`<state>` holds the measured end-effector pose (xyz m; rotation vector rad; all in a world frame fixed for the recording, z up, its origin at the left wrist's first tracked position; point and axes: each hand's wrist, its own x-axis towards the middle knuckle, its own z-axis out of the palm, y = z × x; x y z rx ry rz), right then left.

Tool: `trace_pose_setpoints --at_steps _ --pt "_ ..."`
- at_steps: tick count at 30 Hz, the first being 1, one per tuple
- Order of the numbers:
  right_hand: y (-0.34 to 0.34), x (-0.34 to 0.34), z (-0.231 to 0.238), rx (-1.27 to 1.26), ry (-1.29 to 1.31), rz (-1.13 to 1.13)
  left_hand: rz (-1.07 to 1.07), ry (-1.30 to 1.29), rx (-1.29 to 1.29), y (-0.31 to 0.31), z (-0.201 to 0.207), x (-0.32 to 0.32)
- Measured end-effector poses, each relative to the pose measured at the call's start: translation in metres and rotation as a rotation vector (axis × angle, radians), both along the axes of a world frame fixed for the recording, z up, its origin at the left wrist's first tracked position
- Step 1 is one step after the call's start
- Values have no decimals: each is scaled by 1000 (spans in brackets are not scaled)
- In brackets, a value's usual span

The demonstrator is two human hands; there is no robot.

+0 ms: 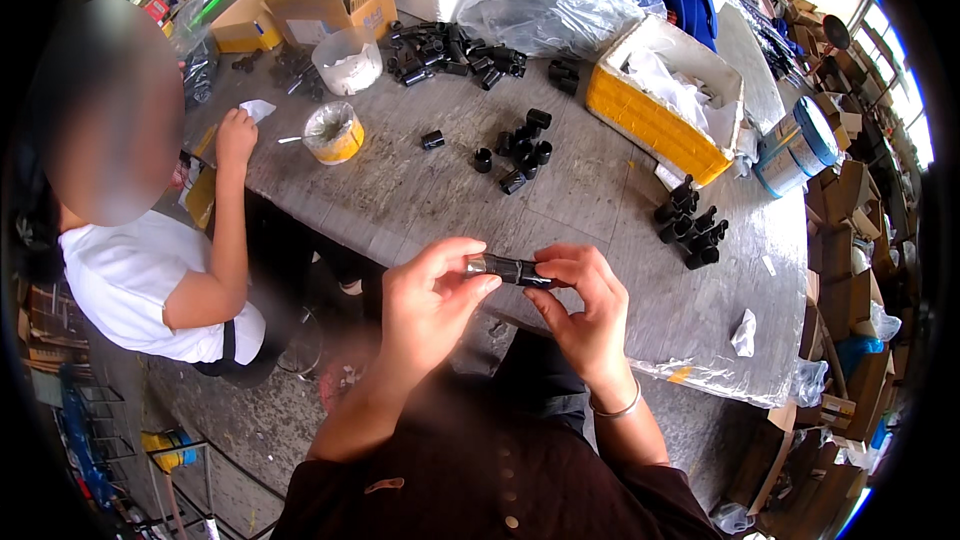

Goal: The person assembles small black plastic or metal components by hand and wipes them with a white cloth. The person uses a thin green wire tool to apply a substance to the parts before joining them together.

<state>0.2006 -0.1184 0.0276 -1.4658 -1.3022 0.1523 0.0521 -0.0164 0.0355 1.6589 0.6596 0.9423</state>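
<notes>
Just above the table's near edge, a short black cylindrical part (pixel 508 269) with a glossy surface lies level between my two hands. The fingers and thumb of my left hand (pixel 428 302) pinch its left end. Its right end is gripped by my right hand (pixel 588 312), which has a bracelet at the wrist. Farther up the table is a loose cluster of similar black cylinders (pixel 523 145), with one lone cylinder (pixel 432 140) to their left. To the right stand several black parts (pixel 692 222) with narrower upper ends.
A larger black pile (pixel 445 52) lies at the back, near a white tub (pixel 347 62) and a yellow-banded tub (pixel 333 134). A foam box (pixel 655 118) and a blue-lidded bucket (pixel 797 148) stand right. At left, a co-worker's hand (pixel 237 135) holds something white.
</notes>
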Motion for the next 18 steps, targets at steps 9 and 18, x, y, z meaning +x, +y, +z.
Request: trace_pose_setpoints --at_steps 9,18 --pt "-4 2 2 -24 70 21 -1 41 67 -1 0 4" --pt "-12 9 -15 -119 752 252 -77 -131 93 -2 -11 3"
